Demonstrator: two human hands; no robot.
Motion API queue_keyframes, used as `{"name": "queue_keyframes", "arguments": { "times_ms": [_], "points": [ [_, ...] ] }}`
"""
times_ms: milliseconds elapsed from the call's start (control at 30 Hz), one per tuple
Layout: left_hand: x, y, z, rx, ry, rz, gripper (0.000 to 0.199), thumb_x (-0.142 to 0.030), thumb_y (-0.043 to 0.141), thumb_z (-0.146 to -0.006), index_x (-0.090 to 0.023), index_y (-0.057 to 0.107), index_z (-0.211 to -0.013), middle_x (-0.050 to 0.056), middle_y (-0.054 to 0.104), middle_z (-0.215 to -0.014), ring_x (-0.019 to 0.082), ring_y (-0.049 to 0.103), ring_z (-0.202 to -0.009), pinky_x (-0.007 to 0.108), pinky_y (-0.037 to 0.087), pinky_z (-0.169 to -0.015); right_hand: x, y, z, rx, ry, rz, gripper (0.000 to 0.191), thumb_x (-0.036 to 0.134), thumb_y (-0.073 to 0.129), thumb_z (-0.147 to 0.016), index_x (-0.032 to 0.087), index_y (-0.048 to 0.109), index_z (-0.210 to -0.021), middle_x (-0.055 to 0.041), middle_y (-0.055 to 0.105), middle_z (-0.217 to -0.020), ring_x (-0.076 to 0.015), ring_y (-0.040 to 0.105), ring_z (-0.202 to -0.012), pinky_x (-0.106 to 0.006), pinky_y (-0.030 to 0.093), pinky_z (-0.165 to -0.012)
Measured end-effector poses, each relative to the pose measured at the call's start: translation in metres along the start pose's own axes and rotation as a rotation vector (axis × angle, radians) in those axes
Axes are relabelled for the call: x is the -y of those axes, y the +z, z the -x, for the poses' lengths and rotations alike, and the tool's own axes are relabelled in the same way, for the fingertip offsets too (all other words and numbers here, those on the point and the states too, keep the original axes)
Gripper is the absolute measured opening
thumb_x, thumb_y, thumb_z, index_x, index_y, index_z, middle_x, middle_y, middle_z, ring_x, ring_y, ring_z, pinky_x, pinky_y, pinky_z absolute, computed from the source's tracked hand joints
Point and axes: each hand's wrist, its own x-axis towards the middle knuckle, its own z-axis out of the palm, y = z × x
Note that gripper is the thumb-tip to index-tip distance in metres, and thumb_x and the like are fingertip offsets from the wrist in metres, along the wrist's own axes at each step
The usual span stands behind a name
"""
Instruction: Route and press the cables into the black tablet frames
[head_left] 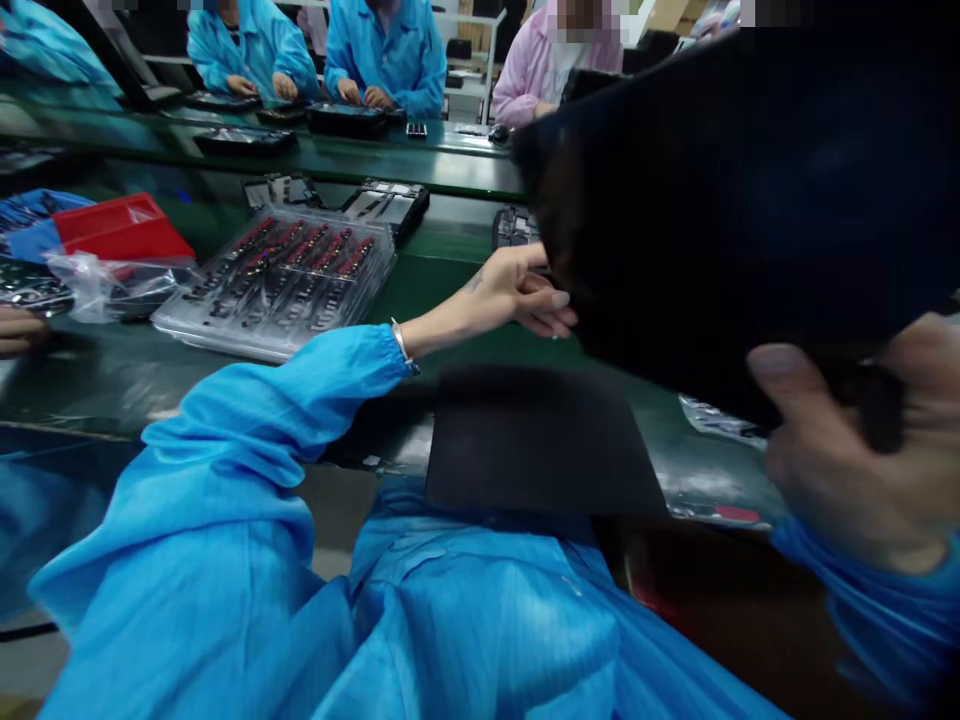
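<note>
A large dark flat panel (720, 210) is held up close at the right, tilted, with its details lost in shadow. My right hand (855, 450) grips its lower edge, thumb on the near side; the hand is blurred. A small black piece (879, 408) shows beside those fingers, and I cannot tell if it is part of the panel. At the panel's left edge, my left hand (529, 292) has curled fingers closed on the edge, partly hidden behind it. Beneath them a black mat (536, 440) lies on the green bench, overhanging its front edge.
Left of my arm stands a clear plastic tray (225, 340) of small parts. Beyond it are a red bin (124, 228), a blue bin (30, 240) and a plastic bag (101, 285). Opened device housings (386, 205) lie behind. Co-workers (386, 55) sit across; another person's hand (19, 330) is far left.
</note>
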Motion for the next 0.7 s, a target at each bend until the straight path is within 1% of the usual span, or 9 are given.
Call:
{"name": "queue_keyframes", "arguments": {
  "times_ms": [100, 167, 200, 300, 367, 433, 533, 600, 700],
  "points": [
    [0.013, -0.011, -0.012, -0.045, 0.089, -0.123, 0.009, -0.013, 0.074, -0.085, -0.014, 0.065, -0.086, 0.007, 0.076, -0.097, 0.012, 0.073, -0.089, 0.020, 0.056, -0.084, -0.007, 0.004, 0.006, 0.366, -0.645, 0.307, 0.039, 0.016, 0.075, -0.089, 0.030, 0.076, -0.125, -0.0023, 0.074, -0.125, -0.0300, 0.072, -0.115, -0.046, 0.060, -0.107],
    [0.026, -0.021, -0.013, -0.006, 0.086, -0.173, 0.015, -0.016, 0.079, -0.079, -0.014, 0.069, -0.089, 0.007, 0.076, -0.103, 0.014, 0.072, -0.098, 0.021, 0.054, -0.088, -0.019, 0.009, 0.014, 0.545, -0.928, 0.383, 0.060, 0.008, 0.069, -0.091, 0.028, 0.060, -0.147, -0.0046, 0.066, -0.139, -0.0301, 0.069, -0.122, -0.045, 0.059, -0.108],
    [0.032, -0.028, -0.010, 0.034, 0.060, -0.198, 0.023, -0.019, 0.081, -0.076, -0.014, 0.070, -0.096, 0.008, 0.076, -0.105, 0.016, 0.072, -0.102, 0.023, 0.054, -0.089, -0.026, 0.010, 0.019, 0.571, -1.011, 0.421, 0.068, 0.006, 0.068, -0.091, 0.025, 0.051, -0.154, -0.0072, 0.062, -0.142, -0.0302, 0.066, -0.127, -0.045, 0.058, -0.109],
    [0.044, -0.053, 0.012, 0.079, -0.023, -0.369, 0.040, -0.026, 0.081, -0.074, -0.017, 0.073, -0.113, 0.007, 0.077, -0.100, 0.019, 0.073, -0.095, 0.026, 0.052, -0.089, -0.047, 0.008, 0.039, 0.591, -1.078, 0.527, 0.070, 0.005, 0.062, -0.095, 0.016, 0.040, -0.160, -0.0141, 0.058, -0.145, -0.0299, 0.060, -0.134, -0.044, 0.054, -0.114],
    [0.045, -0.068, 0.035, 0.062, -0.080, -0.653, 0.031, -0.031, 0.073, -0.084, -0.018, 0.075, -0.111, 0.006, 0.075, -0.095, 0.018, 0.070, -0.087, 0.027, 0.048, -0.089, -0.057, 0.004, 0.053, 0.618, -1.072, 0.575, 0.064, 0.005, 0.057, -0.098, 0.013, 0.041, -0.159, -0.0164, 0.057, -0.147, -0.0294, 0.058, -0.136, -0.043, 0.052, -0.116],
    [0.041, -0.076, 0.061, 0.100, -0.154, -0.941, 0.029, -0.038, 0.061, -0.095, -0.019, 0.076, -0.109, 0.007, 0.073, -0.099, 0.020, 0.067, -0.091, 0.028, 0.046, -0.091, -0.063, 0.001, 0.066, 0.635, -1.052, 0.599, 0.057, 0.006, 0.054, -0.100, 0.013, 0.046, -0.156, -0.0164, 0.057, -0.147, -0.0286, 0.058, -0.136, -0.043, 0.051, -0.116],
    [0.035, -0.074, 0.098, 0.141, -0.234, -1.114, 0.044, -0.048, 0.046, -0.102, -0.018, 0.071, -0.122, 0.010, 0.066, -0.114, 0.025, 0.064, -0.103, 0.033, 0.046, -0.096, -0.067, 0.002, 0.076, 0.692, -1.029, 0.601, 0.046, 0.005, 0.052, -0.101, 0.013, 0.057, -0.146, -0.0173, 0.059, -0.145, -0.0300, 0.059, -0.136, -0.045, 0.052, -0.115],
    [0.036, -0.065, 0.116, 0.093, -0.250, -1.168, 0.051, -0.051, 0.041, -0.103, -0.016, 0.063, -0.133, 0.013, 0.061, -0.121, 0.027, 0.060, -0.110, 0.040, 0.045, -0.104, -0.069, 0.004, 0.078, 0.746, -1.016, 0.574, 0.042, 0.005, 0.053, -0.100, 0.010, 0.061, -0.141, -0.0199, 0.060, -0.144, -0.0317, 0.058, -0.136, -0.047, 0.053, -0.114],
    [0.042, -0.051, 0.133, -0.012, -0.293, -1.201, 0.053, -0.050, 0.039, -0.102, -0.013, 0.056, -0.137, 0.017, 0.055, -0.129, 0.033, 0.050, -0.125, 0.051, 0.037, -0.114, -0.072, 0.008, 0.077, 0.803, -0.930, 0.491, 0.041, 0.014, 0.059, -0.101, 0.012, 0.060, -0.142, -0.0202, 0.061, -0.143, -0.0309, 0.057, -0.138, -0.048, 0.053, -0.113]
  ]
}}
